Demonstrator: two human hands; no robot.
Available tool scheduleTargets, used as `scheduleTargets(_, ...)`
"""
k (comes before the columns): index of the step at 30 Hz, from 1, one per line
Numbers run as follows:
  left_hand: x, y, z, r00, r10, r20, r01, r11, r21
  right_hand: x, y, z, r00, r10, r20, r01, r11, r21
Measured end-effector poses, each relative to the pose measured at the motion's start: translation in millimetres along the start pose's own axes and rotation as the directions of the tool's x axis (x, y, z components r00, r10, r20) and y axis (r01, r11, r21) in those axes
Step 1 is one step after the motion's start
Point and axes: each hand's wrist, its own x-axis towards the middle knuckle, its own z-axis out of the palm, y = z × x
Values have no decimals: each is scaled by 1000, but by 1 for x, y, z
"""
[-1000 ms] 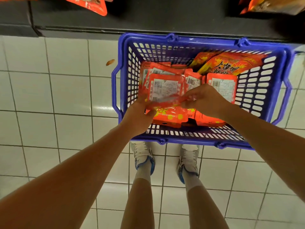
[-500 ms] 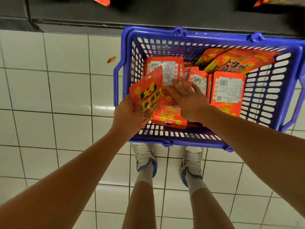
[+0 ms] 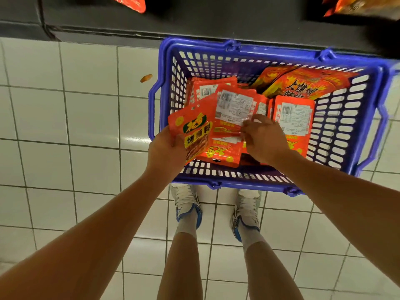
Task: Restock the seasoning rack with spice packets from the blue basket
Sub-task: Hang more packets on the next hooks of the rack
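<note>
R hand (image 3: 265,140) now pinching 2nd packet (image 3: 234,107), lifted fm basket; was flat before

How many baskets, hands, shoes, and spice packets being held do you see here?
Blue basket: 1
Hands: 2, the left hand and the right hand
Shoes: 2, left shoe, right shoe
Packets held: 2, front-facing packet, label-side packet
Total: 7

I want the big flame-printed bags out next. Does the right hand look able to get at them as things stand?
Probably yes: the big flame-printed bags lie uncovered on top, but the right hand is pinching a packet.
</note>
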Motion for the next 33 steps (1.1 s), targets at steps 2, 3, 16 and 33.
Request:
scheduleTargets(2,-6,6,-5,1000,-20,-10,20,999,-33,-11,1,-23,989,119,-88,-92,959,267)
scheduleTargets(3,-10,10,-8,1000,-28,-12,27,999,-43,-17,1,-37,979,170,-112,-117,920,375)
scheduleTargets(16,-99,135,-64,998,-52,38,64,828,-557,-95,-42,-230,840,539,62,-109,55,992)
scheduleTargets(33,-387,413,-307,894,402,-197,-420,603,-678,-313,-161,-648,736,402,-545,395,399,827)
